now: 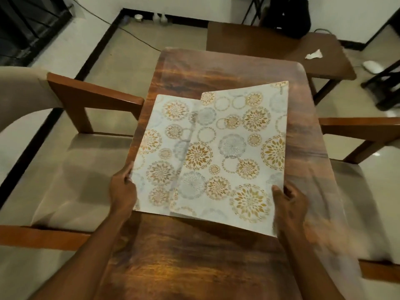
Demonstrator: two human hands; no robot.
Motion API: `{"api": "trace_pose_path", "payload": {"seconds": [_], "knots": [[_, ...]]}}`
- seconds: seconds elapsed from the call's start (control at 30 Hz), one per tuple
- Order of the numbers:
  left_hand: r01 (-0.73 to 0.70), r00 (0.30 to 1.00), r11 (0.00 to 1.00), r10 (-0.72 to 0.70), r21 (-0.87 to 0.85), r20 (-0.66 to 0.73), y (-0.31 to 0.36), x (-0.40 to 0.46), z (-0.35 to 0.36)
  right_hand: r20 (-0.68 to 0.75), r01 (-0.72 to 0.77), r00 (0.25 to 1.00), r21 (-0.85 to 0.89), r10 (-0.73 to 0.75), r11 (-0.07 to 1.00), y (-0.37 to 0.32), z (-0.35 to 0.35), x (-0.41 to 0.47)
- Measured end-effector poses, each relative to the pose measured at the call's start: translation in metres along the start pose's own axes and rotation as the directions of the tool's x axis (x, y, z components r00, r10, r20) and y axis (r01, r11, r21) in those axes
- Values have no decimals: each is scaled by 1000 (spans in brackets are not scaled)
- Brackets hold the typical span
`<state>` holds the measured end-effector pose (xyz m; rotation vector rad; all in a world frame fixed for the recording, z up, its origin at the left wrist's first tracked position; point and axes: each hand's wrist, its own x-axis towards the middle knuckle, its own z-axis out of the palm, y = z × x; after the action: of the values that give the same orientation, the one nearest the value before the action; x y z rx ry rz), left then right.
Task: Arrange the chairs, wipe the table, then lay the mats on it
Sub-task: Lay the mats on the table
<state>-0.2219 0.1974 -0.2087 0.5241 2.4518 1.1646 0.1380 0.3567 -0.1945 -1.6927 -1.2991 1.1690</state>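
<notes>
Dark wood-grain table (pixel 194 256) fills the frame's centre, two overlapped floral placemats (pixel 236 152) above it. Left hand (pixel 123 189) and right hand (pixel 289 204) pinch their near corners. Judged risk: mats slide together, landing crooked or overlapping.

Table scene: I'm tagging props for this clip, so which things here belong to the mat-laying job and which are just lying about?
Job: left hand and right hand holding two patterned mats; wooden table; left chair; right chair.

Lying about: crumpled paper on side table; floor cable.
</notes>
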Motion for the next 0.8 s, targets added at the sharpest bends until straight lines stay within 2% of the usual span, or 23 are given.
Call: {"api": "trace_pose_path", "payload": {"seconds": [0.1,0.17,0.23,0.27,0.33,0.4,0.47,0.53,0.6,0.7,0.8], "knots": [[-52,999,994,51,98,13,-23,16,5,-61,-30,998,-81,25,996,12,-74,16],[-81,997,965,83,249,1,-34,23,9,-73,-52,996,-124,43,991,23,-109,34],[-208,976,898,216,387,24,-30,13,23,-96,-62,994,-171,46,983,36,-134,57],[-321,945,857,316,403,82,-23,4,32,-105,-65,994,-208,44,976,43,-143,68],[-544,837,730,505,415,210,-4,-16,51,-101,-30,995,-283,1,959,51,-151,88],[-663,747,595,565,455,350,0,-24,76,-64,61,994,-386,-92,920,57,-154,104],[-683,730,557,525,472,437,-1,-24,96,-61,130,979,-551,-195,825,62,-152,117],[-680,733,545,505,491,456,-5,-24,106,-86,147,960,-654,-266,742,69,-144,126],[-675,738,535,505,508,448,-10,-26,108,-39,219,944,-668,-327,711,71,-127,124],[-660,751,547,507,515,423,-10,-27,106,154,360,919,-700,-362,617,81,-92,110],[-654,756,558,506,510,416,-5,-29,109,194,380,916,-703,-352,601,89,-72,109]]}}
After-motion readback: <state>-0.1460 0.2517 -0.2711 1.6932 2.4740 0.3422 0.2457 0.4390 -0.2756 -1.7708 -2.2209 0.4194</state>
